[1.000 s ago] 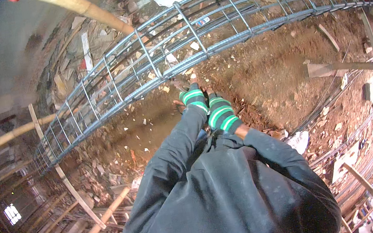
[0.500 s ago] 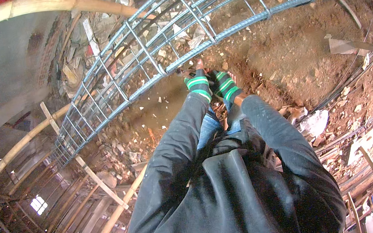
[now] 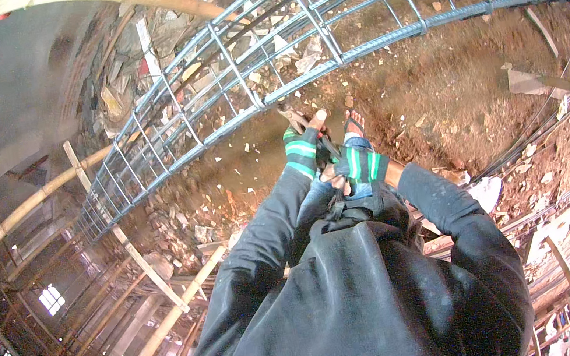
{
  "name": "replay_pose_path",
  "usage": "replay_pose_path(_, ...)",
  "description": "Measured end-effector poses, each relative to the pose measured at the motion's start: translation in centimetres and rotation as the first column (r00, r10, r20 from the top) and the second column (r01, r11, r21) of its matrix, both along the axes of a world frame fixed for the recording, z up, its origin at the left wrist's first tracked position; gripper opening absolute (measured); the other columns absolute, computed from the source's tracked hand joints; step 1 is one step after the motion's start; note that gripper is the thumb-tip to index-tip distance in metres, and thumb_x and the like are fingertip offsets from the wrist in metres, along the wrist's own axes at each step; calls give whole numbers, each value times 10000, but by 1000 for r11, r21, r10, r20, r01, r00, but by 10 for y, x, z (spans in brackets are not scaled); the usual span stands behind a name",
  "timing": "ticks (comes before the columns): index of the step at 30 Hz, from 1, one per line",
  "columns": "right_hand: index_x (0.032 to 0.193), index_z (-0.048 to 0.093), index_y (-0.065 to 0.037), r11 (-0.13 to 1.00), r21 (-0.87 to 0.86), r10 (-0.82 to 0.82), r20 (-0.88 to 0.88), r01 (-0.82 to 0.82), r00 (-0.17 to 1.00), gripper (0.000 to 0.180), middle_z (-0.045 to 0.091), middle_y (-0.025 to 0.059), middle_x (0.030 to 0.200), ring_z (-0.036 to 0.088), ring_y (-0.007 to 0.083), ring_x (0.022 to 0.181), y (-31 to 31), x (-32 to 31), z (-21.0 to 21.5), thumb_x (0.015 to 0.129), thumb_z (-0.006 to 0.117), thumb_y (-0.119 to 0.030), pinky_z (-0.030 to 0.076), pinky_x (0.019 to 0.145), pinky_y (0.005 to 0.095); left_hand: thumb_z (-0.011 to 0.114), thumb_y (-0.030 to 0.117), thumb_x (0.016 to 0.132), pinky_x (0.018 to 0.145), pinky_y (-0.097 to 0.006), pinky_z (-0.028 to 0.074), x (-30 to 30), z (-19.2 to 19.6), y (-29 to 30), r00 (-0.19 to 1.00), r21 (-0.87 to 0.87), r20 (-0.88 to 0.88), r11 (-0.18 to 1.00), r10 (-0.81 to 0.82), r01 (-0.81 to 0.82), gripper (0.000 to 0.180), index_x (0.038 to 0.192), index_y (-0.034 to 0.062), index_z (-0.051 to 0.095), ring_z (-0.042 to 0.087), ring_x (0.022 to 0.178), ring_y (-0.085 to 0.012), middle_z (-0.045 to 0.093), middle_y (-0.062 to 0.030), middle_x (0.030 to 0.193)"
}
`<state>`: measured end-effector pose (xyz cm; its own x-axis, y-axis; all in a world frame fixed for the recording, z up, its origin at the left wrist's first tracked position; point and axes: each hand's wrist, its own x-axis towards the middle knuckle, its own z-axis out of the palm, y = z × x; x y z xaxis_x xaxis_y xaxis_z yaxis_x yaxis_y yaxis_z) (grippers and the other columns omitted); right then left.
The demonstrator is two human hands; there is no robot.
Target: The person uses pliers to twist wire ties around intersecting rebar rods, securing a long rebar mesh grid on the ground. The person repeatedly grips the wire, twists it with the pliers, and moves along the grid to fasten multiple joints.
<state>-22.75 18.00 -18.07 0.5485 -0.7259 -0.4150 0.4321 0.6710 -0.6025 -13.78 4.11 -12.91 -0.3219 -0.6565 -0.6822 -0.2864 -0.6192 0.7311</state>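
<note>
While both gloved hands are held together in front of the chest, a small dark tool [image 3: 298, 118] is gripped by the left hand [image 3: 301, 149]; whether the right hand [image 3: 361, 164] is closed cannot be told. Just beyond them a long rebar cage [image 3: 321, 30] is laid across the reddish dirt ground [image 3: 435, 87], with rubble scraps [image 3: 179, 217] and bamboo poles [image 3: 155, 347] around. Compared with half a second ago, the hands are seen slightly lower, below the cage's lower bar.

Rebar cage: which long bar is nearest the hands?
The thick lower front bar of the rebar cage, running just beyond the left hand; the others sit higher and farther back.
</note>
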Motion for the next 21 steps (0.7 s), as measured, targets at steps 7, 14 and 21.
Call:
replay_pose_path(7,1129,647,-24,968,-190,-245,-602,162,760,630,711,161,874,683,326,746,-16,-11,62,993,544,-631,522,682,459,825,316,885,897,-358,571,34,3,-11,976,29,-122,982,-183,188,473,1182,-19,672,715,984,-225,749,-123,1083)
replay_pose_path(14,1077,686,-33,918,-333,-367,-512,214,777,416,642,29,724,574,161,672,-14,-34,65,1001,674,-442,471,607,362,818,366,867,999,-410,541,35,-5,-12,891,-5,-395,970,-224,241,653,1354,-7,595,685,1110,-267,689,-151,1278)
replay_pose_path(21,1277,597,9,945,277,-268,355,173,895,503,677,184,1195,714,344,997,-18,-47,62,988,704,-388,609,909,487,804,485,835,1042,-405,514,32,-10,-13,825,70,-517,949,-228,306,824,1448,9,526,652,1170,-251,679,-139,1286)
